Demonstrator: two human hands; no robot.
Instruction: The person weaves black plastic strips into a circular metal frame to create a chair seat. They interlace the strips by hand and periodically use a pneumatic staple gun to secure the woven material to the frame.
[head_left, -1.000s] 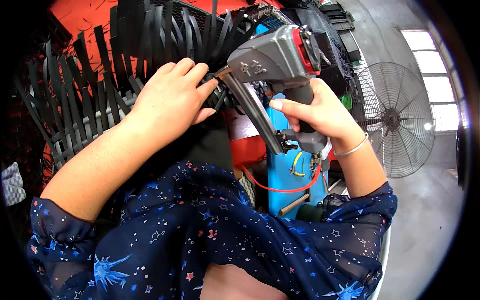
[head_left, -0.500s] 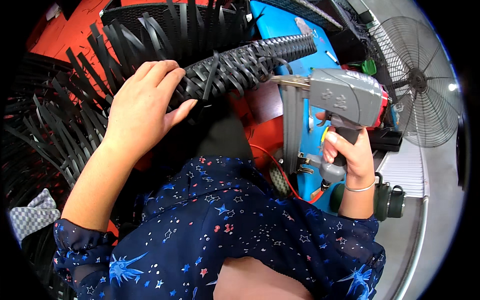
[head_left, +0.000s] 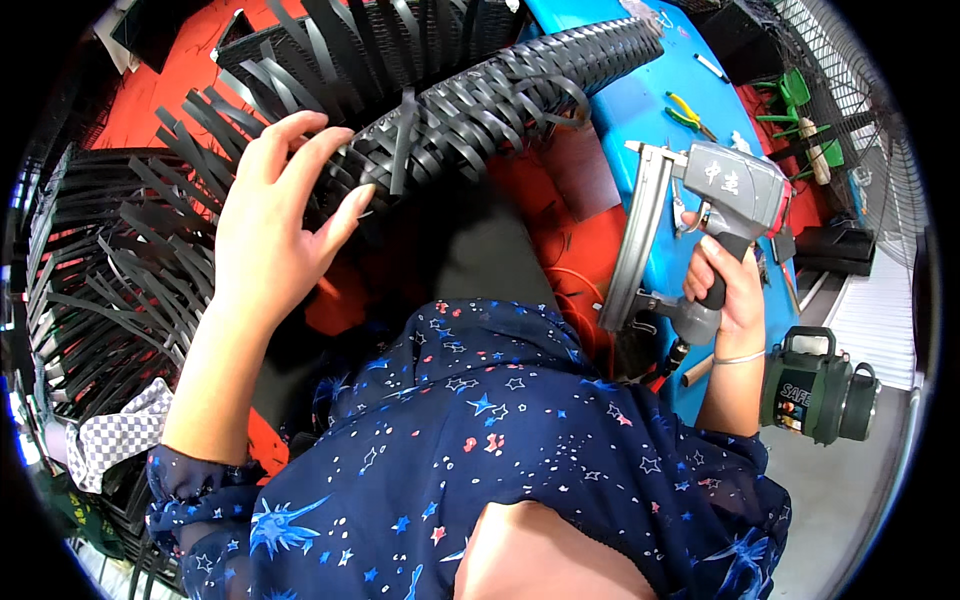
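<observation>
**Left hand at the near end, gun well off to the right**

We saw the woven black piece (head_left: 500, 100) lie ahead of the body, its long axis slanting from the left hand (head_left: 272, 220) up and away to the right. Its far end overlapped the blue table (head_left: 635, 112) in our view; whether it rested there we could not tell.

The left hand was clearly the nearer one. Its thumb and bent fingers stood apart in a loose curve, tips directed right, at the near end of the weave. We could not be sure whether they touched it, and saw no firm hold on anything. Beyond and to the left of that hand, loose black strips (head_left: 165, 250) fanned outward.

The right hand (head_left: 727, 285) had its fingers wrapped about the handle of a grey pneumatic gun (head_left: 735, 187). The gun's nose faced left, to the right of the piece and apart from it, with blue tabletop showing between them. Its long magazine slanted down and leftward, across the line of the weave's axis.

Yellow-and-green pliers (head_left: 683, 112) lay on the table beyond the gun.
</observation>
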